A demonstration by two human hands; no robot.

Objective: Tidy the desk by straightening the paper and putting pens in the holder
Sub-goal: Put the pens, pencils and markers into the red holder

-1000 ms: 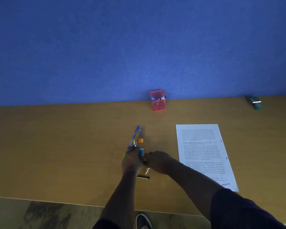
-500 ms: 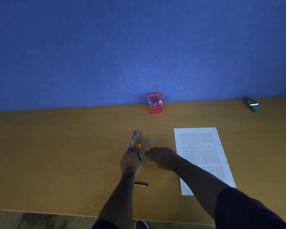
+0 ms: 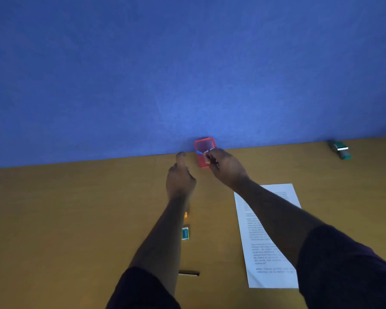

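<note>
Behind the wooden desk (image 3: 76, 208) stands a blue wall (image 3: 165, 74).

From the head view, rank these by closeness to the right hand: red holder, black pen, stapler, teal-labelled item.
1. Red holder, at the right hand, by the wall.
2. Teal-labelled item, beside the left forearm.
3. Stapler at far right, black pen near the desk's front edge: too close to call.

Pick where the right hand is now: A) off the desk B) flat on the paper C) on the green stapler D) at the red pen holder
D: the right hand is at the red pen holder by the wall, fingers curled at its rim, away from the paper.
</note>
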